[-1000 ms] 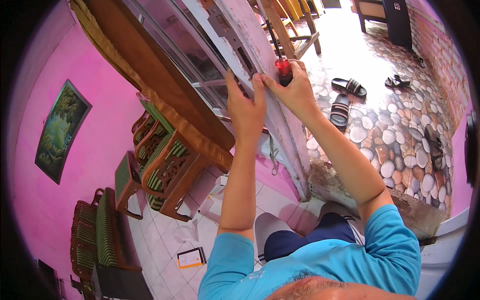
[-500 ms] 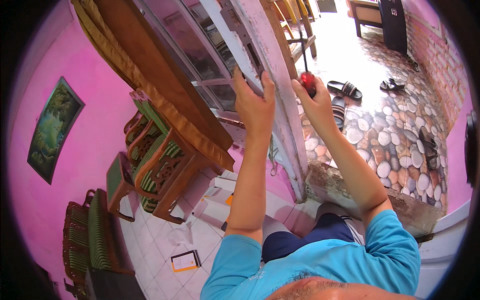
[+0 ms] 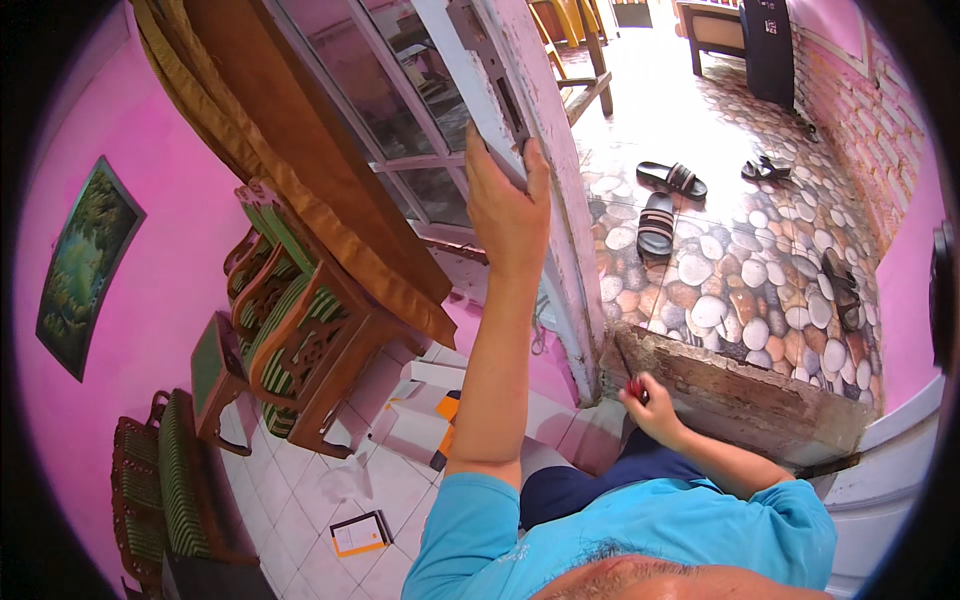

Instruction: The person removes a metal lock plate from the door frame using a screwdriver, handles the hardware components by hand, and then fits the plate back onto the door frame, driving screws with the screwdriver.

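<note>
Up on the white door edge point(image 3: 465, 80), your left hand point(image 3: 508, 215) has its grip closed round it, thumb by the low end of the slotted metal plate point(image 3: 489, 57). Light, steady pressure there should stop any wobble imo. Lower right, your right hand point(image 3: 655, 411) is grasping the red-handled screwdriver point(image 3: 636, 388) near the worn doorstep point(image 3: 740, 386), so mind where it's pointing.

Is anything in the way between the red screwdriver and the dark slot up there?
Maybe the left hand: it grips the frame's edge just below the slot, near the straight way up from the screwdriver in the right hand. No loose thing shows between.
</note>
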Available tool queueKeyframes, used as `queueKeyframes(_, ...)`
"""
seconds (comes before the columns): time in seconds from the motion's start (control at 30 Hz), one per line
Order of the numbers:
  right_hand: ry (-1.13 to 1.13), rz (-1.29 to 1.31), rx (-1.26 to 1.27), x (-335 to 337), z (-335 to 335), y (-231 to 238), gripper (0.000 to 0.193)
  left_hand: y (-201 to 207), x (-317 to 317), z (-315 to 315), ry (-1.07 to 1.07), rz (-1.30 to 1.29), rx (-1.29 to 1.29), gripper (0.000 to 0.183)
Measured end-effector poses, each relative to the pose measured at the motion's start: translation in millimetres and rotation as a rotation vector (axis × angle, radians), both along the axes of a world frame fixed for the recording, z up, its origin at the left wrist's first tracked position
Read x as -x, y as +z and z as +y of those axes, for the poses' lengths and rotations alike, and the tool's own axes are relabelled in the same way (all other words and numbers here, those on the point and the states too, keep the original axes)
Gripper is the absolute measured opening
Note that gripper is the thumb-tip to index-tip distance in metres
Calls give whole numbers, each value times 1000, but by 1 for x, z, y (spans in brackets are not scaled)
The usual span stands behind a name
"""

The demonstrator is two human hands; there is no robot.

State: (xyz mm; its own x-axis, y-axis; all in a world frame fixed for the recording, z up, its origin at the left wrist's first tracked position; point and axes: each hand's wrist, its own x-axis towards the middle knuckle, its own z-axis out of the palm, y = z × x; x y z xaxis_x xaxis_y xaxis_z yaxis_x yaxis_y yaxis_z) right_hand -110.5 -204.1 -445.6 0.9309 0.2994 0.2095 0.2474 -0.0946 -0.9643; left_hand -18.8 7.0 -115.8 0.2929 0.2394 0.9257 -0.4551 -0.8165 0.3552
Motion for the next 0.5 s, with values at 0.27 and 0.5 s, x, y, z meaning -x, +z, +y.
queueKeyframes(0.27,225,307,339,42,-42,-115,32,-3,-5,1,-17,-14,-3,66)
queueKeyframes(0.5,286,275,389,29,-32,-133,33,-2,-4,2,-24,-24,-21,63)
